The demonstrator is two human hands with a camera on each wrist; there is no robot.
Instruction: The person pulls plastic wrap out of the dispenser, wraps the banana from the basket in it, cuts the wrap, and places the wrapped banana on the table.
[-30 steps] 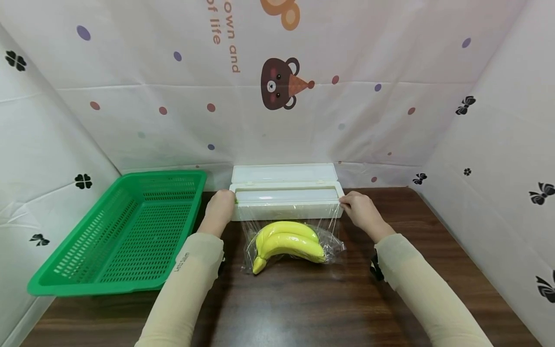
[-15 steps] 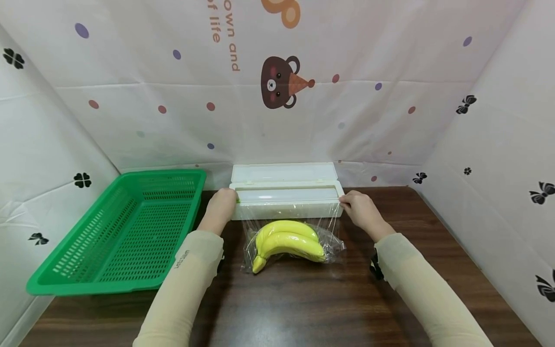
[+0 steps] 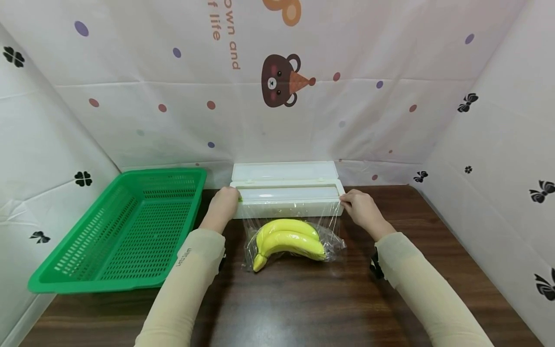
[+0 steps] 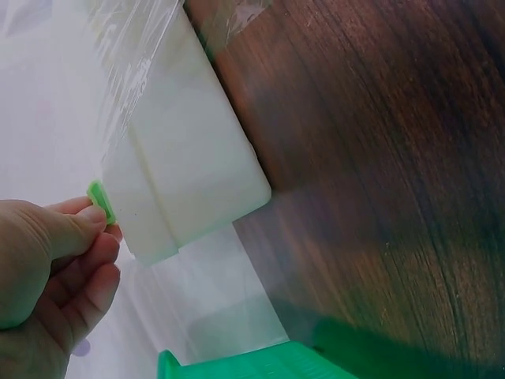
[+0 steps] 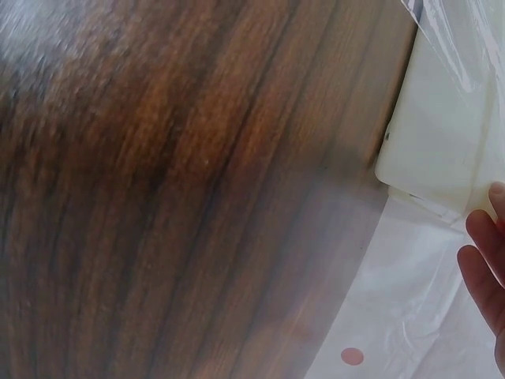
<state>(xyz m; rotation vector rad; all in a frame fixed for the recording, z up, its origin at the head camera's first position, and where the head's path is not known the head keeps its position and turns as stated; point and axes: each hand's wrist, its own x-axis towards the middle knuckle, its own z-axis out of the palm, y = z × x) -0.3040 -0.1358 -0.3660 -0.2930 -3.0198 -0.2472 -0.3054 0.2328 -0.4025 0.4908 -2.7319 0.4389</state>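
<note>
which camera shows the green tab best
The left wrist view: it shows the green tab up close, pinched by the left hand. The head view shows just a sliver beside that hand; the right wrist view, none.

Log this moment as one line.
left hand: pinches green tab; right hand: touches right end of white box; clear film: runs from box to bananas

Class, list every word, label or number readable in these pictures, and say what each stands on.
"own and": sideways on the printed backdrop, cut off by the frame.
"f life": same backdrop, also cut off.
"Let…Slim": left sleeve; middle too small to read.
Cling-film dispenser: none visible.
</note>
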